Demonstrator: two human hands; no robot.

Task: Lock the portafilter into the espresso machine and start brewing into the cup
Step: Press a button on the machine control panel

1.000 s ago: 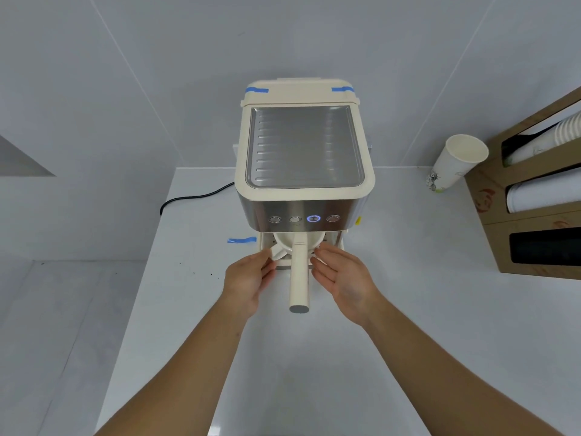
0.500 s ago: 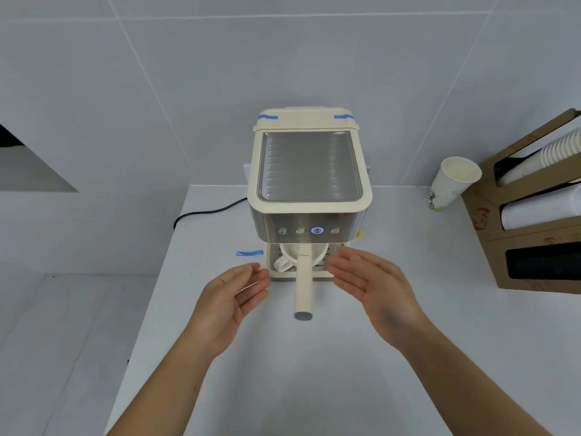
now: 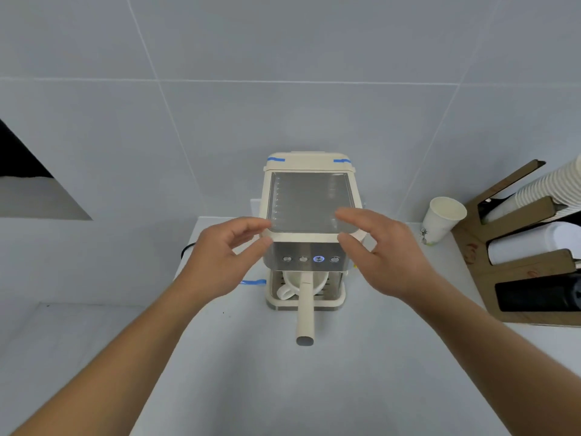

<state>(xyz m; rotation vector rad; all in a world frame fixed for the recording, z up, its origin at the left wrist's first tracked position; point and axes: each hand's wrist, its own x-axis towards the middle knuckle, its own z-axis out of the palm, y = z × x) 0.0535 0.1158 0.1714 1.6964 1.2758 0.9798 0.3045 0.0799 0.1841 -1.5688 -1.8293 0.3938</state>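
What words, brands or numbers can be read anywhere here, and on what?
None can be read.
Espresso machine: four round buttons carry small icons, too blurred to make out; one glows blue.
Paper cup: a small print near its base, too small to read.
Cardboard cup holder: faint reddish marks, illegible.

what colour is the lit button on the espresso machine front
Blue: the lit button, third from the left in the row of four on the steel front panel. Head view shows it.

Both bare forearms reach forward, converging; the left hand and right hand hover level, palms facing each other, fingers loosely curled, thumbs below, each empty, well apart.
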